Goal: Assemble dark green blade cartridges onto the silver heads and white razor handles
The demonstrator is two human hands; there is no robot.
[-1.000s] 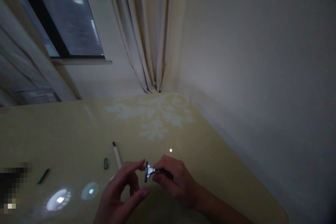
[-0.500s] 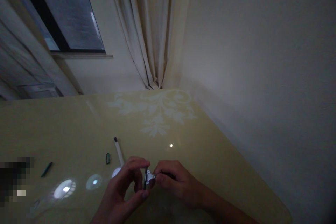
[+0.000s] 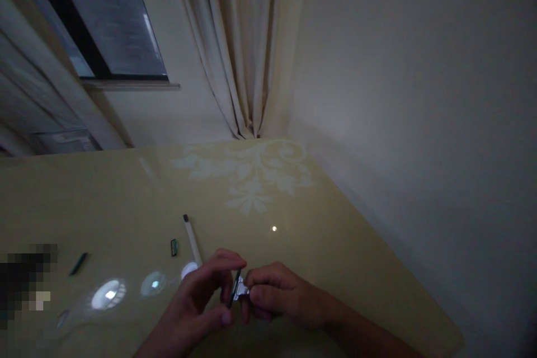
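Observation:
My left hand (image 3: 205, 291) holds a thin dark strip, which looks like a razor cartridge (image 3: 234, 290), edge-on between thumb and index finger. Against its right side sits a shiny silver fitting (image 3: 241, 289), like the neck of a razor. The fingers of my right hand (image 3: 281, 293) are closed around the other end of that fitting and hide whatever handle there is. Both hands are just above the table, close together. Beyond my left hand lies a slim white stick with a black end (image 3: 192, 238), its near end by my knuckles.
On the glossy yellowish table (image 3: 356, 268) lie a small dark-green framed piece (image 3: 174, 247) and a dark elongated piece (image 3: 78, 263). A blurred-out dark shape (image 3: 25, 279) covers the left edge. The wall (image 3: 419, 123) borders the table on the right; a curtain (image 3: 247, 56) hangs behind.
The dark strip has tilted, its top leaning right. My left index finger has shifted right, and my right hand has dipped slightly. Both hands stay at the razor.

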